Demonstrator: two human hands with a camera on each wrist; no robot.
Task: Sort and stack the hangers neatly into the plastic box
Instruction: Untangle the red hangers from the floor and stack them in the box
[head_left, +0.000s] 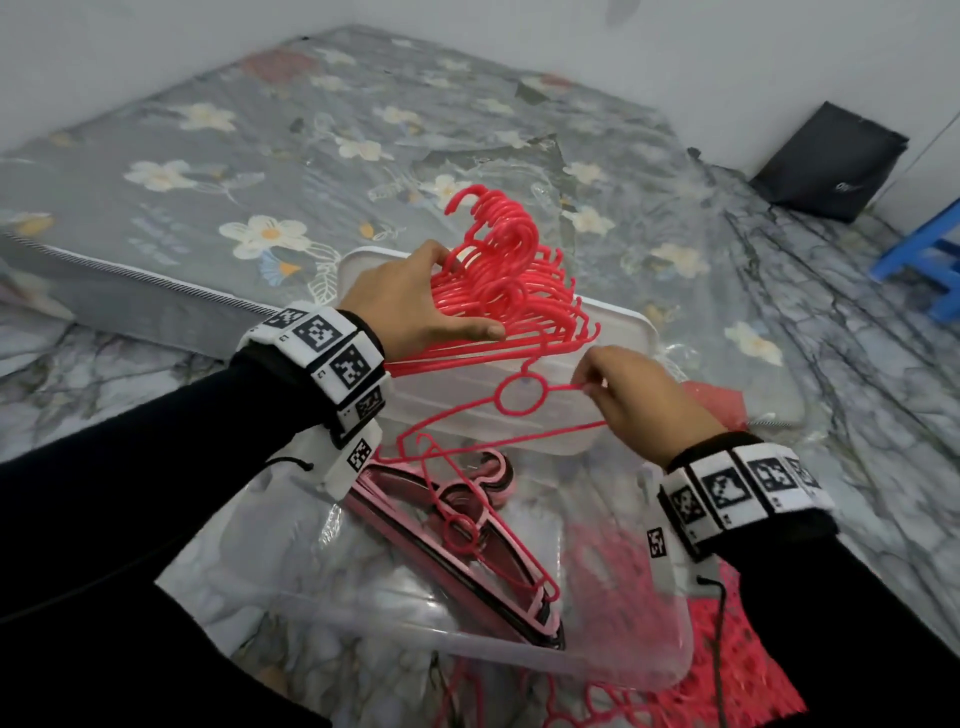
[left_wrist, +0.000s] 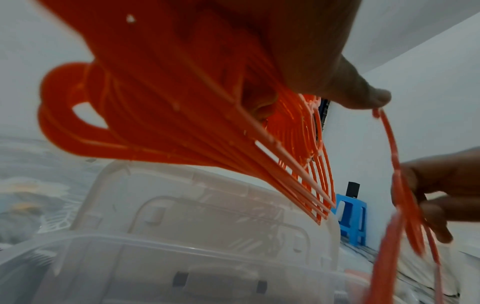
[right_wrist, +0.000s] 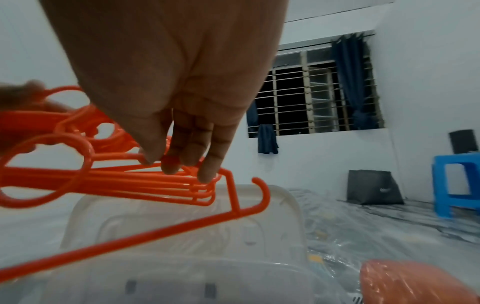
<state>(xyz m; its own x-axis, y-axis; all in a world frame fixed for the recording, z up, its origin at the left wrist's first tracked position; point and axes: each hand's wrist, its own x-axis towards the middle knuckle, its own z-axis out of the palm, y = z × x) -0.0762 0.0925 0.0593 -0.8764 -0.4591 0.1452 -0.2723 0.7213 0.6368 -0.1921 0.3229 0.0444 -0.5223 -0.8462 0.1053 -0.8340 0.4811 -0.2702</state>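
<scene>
Above the clear plastic storage box (head_left: 613, 665), the left hand (head_left: 410, 306) grips a fanned bundle of thin red plastic hangers (head_left: 509, 280) while the right hand (head_left: 639, 400) pinches one loose red hanger (head_left: 519, 397), seemingly to align it with the rest.

Hangers (head_left: 467, 551) in box (head_left: 597, 670), lid (head_left: 623, 322) behind.

Head looks down – wrists close, low – all share the plastic box (head_left: 519, 426).
</scene>
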